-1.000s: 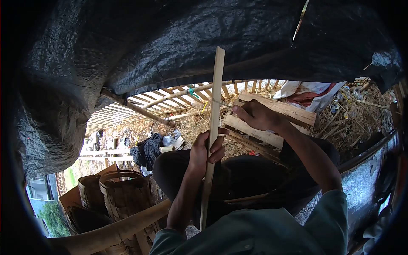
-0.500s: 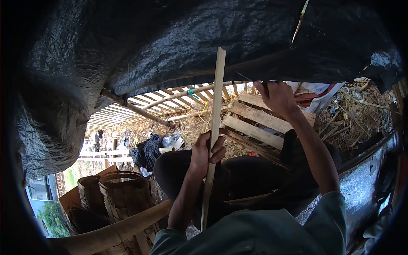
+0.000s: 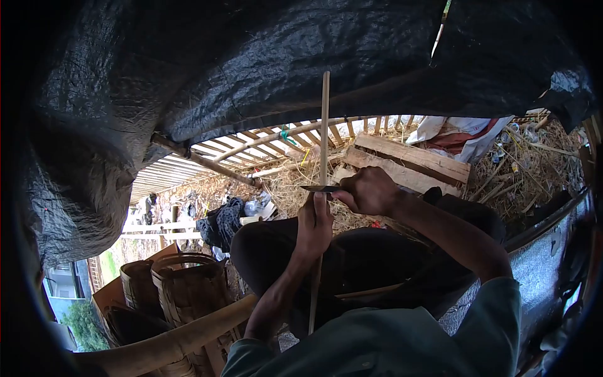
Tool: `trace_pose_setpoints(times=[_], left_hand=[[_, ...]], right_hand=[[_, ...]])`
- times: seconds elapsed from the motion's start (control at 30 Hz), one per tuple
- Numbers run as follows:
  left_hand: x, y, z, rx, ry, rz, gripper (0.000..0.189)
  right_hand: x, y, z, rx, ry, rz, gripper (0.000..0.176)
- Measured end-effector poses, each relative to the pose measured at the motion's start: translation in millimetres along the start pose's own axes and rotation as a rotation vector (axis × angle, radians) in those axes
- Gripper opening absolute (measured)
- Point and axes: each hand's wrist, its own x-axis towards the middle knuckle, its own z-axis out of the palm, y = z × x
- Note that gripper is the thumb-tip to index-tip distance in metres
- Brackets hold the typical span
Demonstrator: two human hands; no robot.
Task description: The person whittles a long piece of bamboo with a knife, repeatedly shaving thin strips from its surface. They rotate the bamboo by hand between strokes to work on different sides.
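A long, pale strip [image 3: 324,135], which looks like split bamboo, stands almost upright before me, its narrow edge toward the camera. My left hand [image 3: 315,227] is wrapped round it near the middle, thumb pointing up. Closed on the handle of a knife, my right hand [image 3: 372,191] is just above and to the right of the left one. The dark knife blade [image 3: 319,188] points left and lies across the strip, right by my left thumb tip. My right fingers hide the knife's handle.
Black plastic sheeting [image 3: 282,63] hangs low overhead. Wooden slats [image 3: 411,157] lie on straw beyond my knees. Woven baskets [image 3: 191,289] stand at lower left behind a bamboo pole [image 3: 176,333]. A slatted bamboo fence [image 3: 232,147] runs along the back.
My right hand has come down and left from the far end, bringing the knife blade against the strip. The strip has turned from its broad face to its narrow edge.
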Motion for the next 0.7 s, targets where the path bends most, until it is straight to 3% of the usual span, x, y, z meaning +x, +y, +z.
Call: trace_pose_setpoints(times=[0.17, 0.4, 0.5, 0.57, 0.63, 0.7], left_hand=[[-3.4, 8.5, -2.4, -0.166, -0.06, -0.169, 0.046], [8.7, -1.7, -5.7, 0.093, 0.063, 0.014, 0.047], [14.3, -9.6, -11.8, 0.304, 0.083, 0.231, 0.044], [-14.6, 13.6, 2.3, 0.105, -0.019, 0.017, 0.039], [-33.7, 32.8, 20.5, -0.168, -0.172, -0.1, 0.037], [-11.7, 18.2, 17.1, -0.261, -0.096, -0.096, 0.037]], right_hand=[[-2.8, -5.1, 3.7, -0.072, 0.061, 0.011, 0.054], [13.8, -6.6, -6.5, -0.158, 0.006, 0.016, 0.055], [19.2, -1.6, 0.9, -0.299, 0.117, 0.009, 0.058], [50.1, 55.3, -26.9, -0.18, 0.102, 0.562, 0.062], [48.0, 93.5, -46.1, -0.307, 0.172, 0.46, 0.066], [46.0, 98.9, -28.5, -0.274, 0.44, 0.347, 0.066]])
